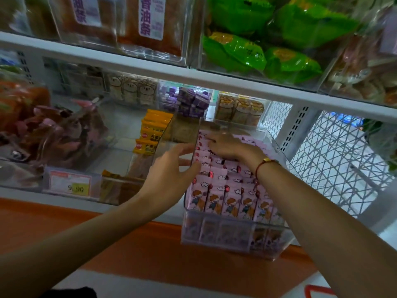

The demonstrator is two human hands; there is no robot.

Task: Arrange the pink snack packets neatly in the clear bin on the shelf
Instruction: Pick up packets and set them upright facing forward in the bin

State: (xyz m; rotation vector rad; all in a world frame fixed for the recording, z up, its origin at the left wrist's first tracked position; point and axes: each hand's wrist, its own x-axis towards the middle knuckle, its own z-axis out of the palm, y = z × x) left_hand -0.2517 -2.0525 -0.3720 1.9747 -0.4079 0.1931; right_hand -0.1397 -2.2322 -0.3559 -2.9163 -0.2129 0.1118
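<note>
Pink snack packets (pixel 227 201) stand in upright rows inside the clear bin (pixel 232 237), which juts forward over the shelf edge (pixel 150 214). We note the right hand (pixel 225 147) reaching into the bin, fingers curled onto the rear packets; whether it grips one we cannot tell. The left hand (pixel 171 175) rests against the bin's left wall, fingers relaxed and spread.
</note>
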